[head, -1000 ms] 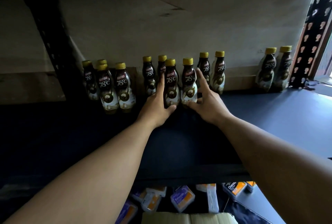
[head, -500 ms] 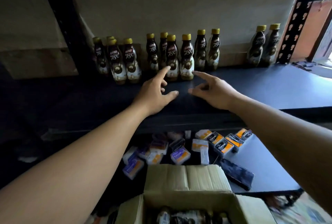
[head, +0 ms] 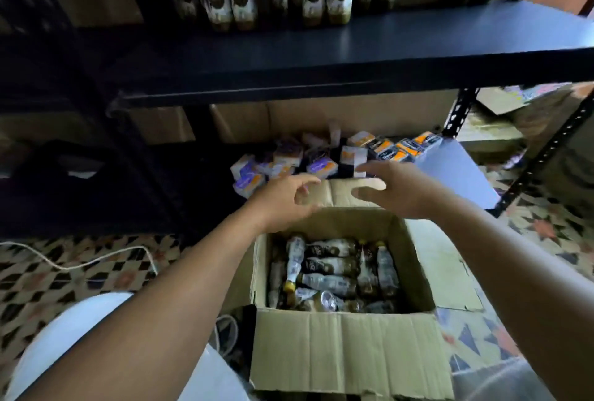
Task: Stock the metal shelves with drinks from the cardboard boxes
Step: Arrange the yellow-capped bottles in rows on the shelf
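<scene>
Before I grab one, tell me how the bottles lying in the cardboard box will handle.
The bottles look full, so likely heavy for their size. They lie sideways, loosely heaped in the box, so neighbours may roll. Glossy wraps could be slippery.

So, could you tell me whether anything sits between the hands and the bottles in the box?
Nothing visible does. The cardboard box is open, flaps folded outward, and the bottles lie uncovered inside. The left hand and right hand hover empty over its far edge.
</scene>
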